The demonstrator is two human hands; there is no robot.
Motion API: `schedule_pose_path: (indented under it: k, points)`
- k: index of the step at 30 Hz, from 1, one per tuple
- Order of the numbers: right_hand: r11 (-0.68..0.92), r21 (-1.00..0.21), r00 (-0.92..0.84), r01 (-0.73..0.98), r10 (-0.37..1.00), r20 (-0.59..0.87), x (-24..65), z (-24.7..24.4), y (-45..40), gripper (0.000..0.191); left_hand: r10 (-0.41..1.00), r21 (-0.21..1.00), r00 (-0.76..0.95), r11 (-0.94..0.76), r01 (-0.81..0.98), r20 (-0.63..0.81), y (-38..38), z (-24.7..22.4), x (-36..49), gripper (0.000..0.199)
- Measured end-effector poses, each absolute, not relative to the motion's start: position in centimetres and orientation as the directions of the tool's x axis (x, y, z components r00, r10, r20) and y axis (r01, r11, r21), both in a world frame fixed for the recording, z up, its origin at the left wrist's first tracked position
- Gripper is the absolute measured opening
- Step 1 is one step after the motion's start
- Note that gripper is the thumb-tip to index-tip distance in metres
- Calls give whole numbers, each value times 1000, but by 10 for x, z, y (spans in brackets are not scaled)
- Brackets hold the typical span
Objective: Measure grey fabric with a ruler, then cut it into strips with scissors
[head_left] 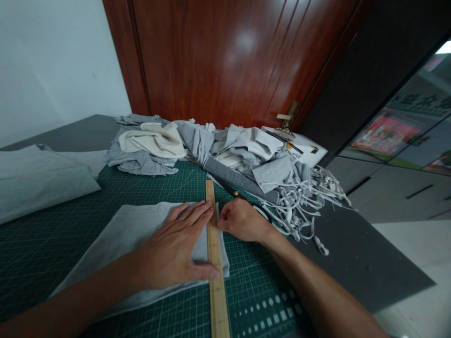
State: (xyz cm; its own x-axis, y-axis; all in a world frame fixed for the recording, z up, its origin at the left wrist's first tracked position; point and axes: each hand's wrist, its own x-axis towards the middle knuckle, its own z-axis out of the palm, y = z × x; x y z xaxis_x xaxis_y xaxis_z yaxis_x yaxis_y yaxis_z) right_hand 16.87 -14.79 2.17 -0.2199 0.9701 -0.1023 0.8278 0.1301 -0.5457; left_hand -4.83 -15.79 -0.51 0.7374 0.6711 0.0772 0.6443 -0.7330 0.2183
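A light grey folded fabric piece (134,234) lies on the green cutting mat (243,277). A wooden ruler (213,244) runs lengthwise across it near its right edge, leaving a narrow strip of cloth uncovered. My left hand (176,246) is spread flat on the cloth, fingertips and thumb resting on the ruler. Right of the ruler, my right hand (239,218) has its fingers curled together at the cloth's edge. Whatever they pinch, if anything, is hidden. Black-handled scissors (235,193) lie just behind my right hand, partly covered by it.
Grey and cream cloth pieces (153,141) are heaped along the back, with a tangle of thin fabric strips (296,206) at the right. More pale fabric (42,176) lies at the left. A white box (306,146) stands at the table's back right, before a wooden door (211,61).
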Motion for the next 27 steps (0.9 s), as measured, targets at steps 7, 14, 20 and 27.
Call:
schedule_pose_path:
  k: [7,14,20,27]
  points:
    - [148,-491,-217,859,972,-86,171,25,-150,13,670,230,740,-731,643,61,-159,-5,-47,127]
    - [156,-442,-210,883,975,-74,174,27,-152,14,679,236,733,-717,656,26,-161,1,-41,128]
    - [193,-410,-227,891,973,-37,172,26,-153,14,694,239,718,-705,668,41,-161,-3,-44,129]
    - [202,-372,-230,906,973,-30,171,24,-154,17,676,216,721,-734,644,150,-157,-16,-52,125]
